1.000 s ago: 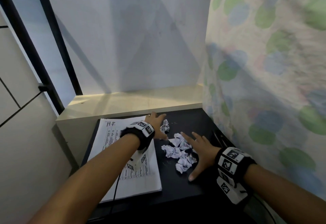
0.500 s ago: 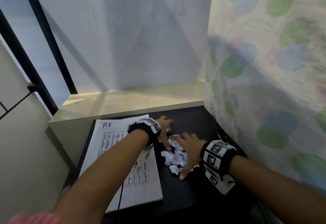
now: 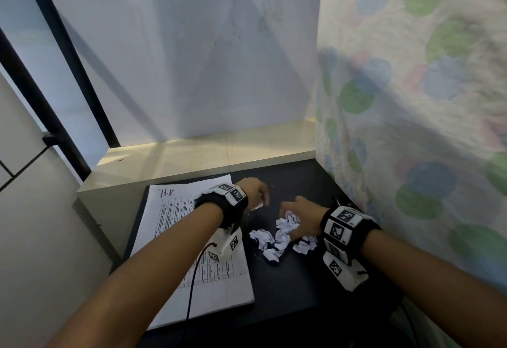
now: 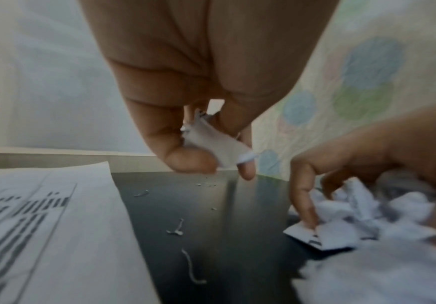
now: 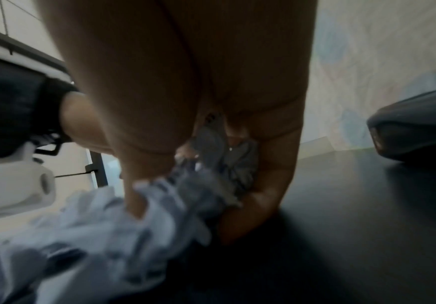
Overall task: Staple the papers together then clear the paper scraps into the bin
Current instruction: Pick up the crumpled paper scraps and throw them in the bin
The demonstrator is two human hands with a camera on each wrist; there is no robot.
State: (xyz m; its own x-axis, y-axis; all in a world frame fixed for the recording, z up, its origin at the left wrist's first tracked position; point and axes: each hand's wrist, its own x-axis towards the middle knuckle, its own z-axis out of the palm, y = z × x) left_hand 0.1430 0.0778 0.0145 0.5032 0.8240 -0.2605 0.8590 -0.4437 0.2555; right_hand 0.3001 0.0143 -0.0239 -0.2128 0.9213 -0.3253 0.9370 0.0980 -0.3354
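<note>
left hand pinches one scrap – right hand clutches crumpled scraps (black table).

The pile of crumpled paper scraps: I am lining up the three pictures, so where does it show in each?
Head: pile of crumpled paper scraps lies low centre, on the black table, under the right hand.
Left wrist: pile at lower right.
Right wrist: pile at lower left, blurred.
Shared landmark: the right hand gripping the scraps.

Crumpled white paper scraps and smooth printed papers lie on a glossy black tabletop.
</note>
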